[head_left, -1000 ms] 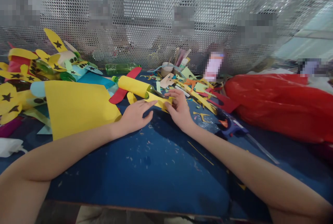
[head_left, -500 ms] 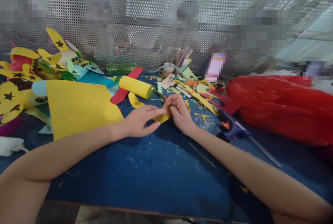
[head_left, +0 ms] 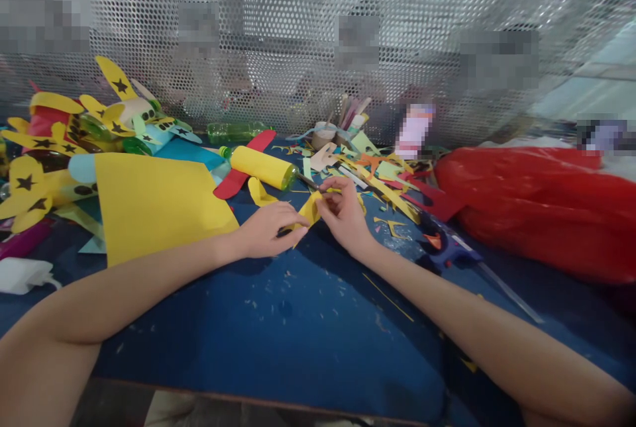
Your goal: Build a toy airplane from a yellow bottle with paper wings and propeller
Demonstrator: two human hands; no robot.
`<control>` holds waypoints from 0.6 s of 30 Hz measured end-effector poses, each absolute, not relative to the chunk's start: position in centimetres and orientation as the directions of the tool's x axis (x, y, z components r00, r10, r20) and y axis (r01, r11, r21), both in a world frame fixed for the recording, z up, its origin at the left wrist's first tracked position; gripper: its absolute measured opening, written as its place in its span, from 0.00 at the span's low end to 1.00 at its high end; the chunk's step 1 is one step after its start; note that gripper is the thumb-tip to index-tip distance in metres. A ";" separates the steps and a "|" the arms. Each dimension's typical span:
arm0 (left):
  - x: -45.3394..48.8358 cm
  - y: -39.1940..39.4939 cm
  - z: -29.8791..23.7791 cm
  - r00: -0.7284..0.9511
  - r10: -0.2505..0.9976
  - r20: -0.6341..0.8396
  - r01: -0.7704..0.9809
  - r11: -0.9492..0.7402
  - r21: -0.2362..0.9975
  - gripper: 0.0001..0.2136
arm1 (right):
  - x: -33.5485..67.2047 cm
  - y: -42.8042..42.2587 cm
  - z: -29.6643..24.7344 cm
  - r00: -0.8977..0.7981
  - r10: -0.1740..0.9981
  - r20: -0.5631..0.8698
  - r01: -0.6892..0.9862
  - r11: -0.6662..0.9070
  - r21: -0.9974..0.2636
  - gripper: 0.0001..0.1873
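Observation:
Between my hands is a small folded piece of yellow craft paper (head_left: 311, 209), held above the blue table. My left hand (head_left: 271, 228) pinches its near left end between thumb and fingers. The fingertips of my right hand (head_left: 344, 215) are closed on its far right end. Just beyond my right fingers shows a thin dark tool (head_left: 308, 181), whose kind I cannot make out. A green bottle wrapped in yellow paper (head_left: 263, 167), with red paper wings (head_left: 231, 183), lies behind my left hand. Near it rests a curved yellow paper cutout (head_left: 259, 192).
A large yellow sheet (head_left: 159, 208) lies at left, by several decorated bottle planes (head_left: 44, 189). Paper scraps (head_left: 387, 182) spread behind my right hand. At right are a blue glue gun (head_left: 454, 248) and a red plastic bag (head_left: 541, 208). The blue table (head_left: 268, 341) has small scraps on it.
The yellow paper piece has turned and shows more of its surface between my hands. My left fingers have curled closer together. The whole view has shifted slightly.

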State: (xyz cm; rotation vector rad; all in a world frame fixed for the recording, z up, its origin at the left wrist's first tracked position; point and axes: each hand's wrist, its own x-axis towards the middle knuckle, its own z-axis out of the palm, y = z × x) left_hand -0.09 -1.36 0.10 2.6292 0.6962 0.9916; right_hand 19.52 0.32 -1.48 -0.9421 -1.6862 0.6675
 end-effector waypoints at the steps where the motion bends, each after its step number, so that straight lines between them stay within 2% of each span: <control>1: -0.2 -1.4 0.2 0.635 0.526 0.565 0.345 -0.848 0.402 0.14 | 19.5 0.5 -1.5 -0.133 0.855 0.502 0.246 0.519 -0.819 0.15; 5: -0.7 -1.4 0.5 0.557 0.620 0.552 0.385 -0.782 0.490 0.17 | 19.4 0.8 -1.6 -0.118 0.889 0.442 0.158 0.457 -0.875 0.16; 7: -0.8 -1.4 0.5 0.575 0.628 0.525 0.393 -0.774 0.496 0.18 | 19.4 0.7 -1.5 -0.141 0.895 0.423 0.153 0.442 -0.884 0.15; 11: -0.7 -1.3 0.2 0.673 0.568 0.474 0.399 -0.818 0.414 0.19 | 19.5 0.5 -1.3 -0.186 0.885 0.427 0.213 0.461 -0.862 0.17; 18: -0.6 -1.6 -0.3 0.706 0.448 0.549 0.266 -0.886 0.381 0.16 | 19.5 0.5 -1.5 -0.349 0.849 0.397 0.392 0.517 -0.761 0.02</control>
